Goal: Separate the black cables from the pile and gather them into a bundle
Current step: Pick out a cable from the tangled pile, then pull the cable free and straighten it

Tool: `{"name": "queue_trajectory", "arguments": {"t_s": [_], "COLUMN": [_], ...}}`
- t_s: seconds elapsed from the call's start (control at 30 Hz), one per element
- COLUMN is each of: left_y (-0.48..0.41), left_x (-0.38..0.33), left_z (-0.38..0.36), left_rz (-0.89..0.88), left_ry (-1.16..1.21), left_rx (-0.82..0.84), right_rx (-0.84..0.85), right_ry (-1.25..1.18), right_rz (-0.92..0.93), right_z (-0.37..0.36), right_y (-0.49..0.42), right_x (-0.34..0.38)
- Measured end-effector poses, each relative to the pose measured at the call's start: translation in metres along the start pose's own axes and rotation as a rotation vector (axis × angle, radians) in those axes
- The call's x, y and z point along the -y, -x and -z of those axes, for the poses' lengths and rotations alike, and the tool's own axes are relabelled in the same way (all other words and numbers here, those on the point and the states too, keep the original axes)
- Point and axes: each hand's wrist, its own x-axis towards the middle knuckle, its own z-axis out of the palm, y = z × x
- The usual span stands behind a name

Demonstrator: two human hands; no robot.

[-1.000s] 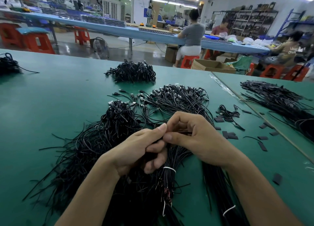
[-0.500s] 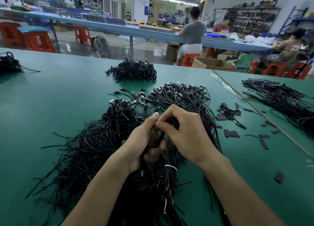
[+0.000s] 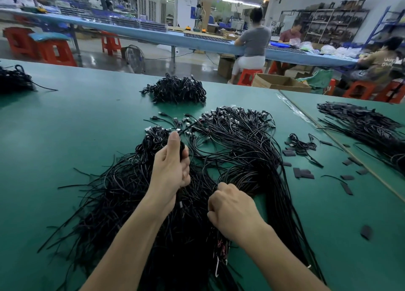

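The black cables [image 3: 236, 141] lie in a wide tangled pile in the middle of the green table [image 3: 76, 126], with their plug ends fanned away from the person. The left hand [image 3: 169, 170] is closed round a bunch of them at the pile's left part, thumb upright, and the right hand [image 3: 234, 212], nearer, has its fingers curled tight on strands at the pile's near edge. A smaller heap [image 3: 175, 90] sits farther back, and flat black strips [image 3: 303, 173] lie scattered to the right.
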Motion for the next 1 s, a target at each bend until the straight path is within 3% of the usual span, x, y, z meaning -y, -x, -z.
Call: {"name": "queue_trajectory", "arguments": {"t_s": [0.27, 0.47, 0.67, 0.83, 1.0], "left_y": [0.005, 0.012, 0.016, 0.018, 0.019], "left_x": [-0.001, -0.006, -0.004, -0.01, -0.009], "left_z": [-0.002, -0.014, -0.02, -0.024, -0.023], "left_rz": [-0.076, -0.145, -0.128, -0.093, -0.163], "left_ry": [-0.026, -0.238, -0.248, -0.079, -0.089], "left_rx": [0.047, 0.16, 0.129, 0.23, 0.225], "right_rx": [-0.079, -0.633, -0.751, -0.703, -0.419], "right_ry": [-0.386, -0.708, -0.736, -0.645, -0.454], "right_rz": [-0.211, -0.124, 0.009, 0.131, 0.19], "right_z": [0.043, 0.071, 0.067, 0.081, 0.093], "right_y": [0.007, 0.012, 0.012, 0.018, 0.022], "right_x": [-0.019, -0.014, 0.007, 0.001, -0.005]}}
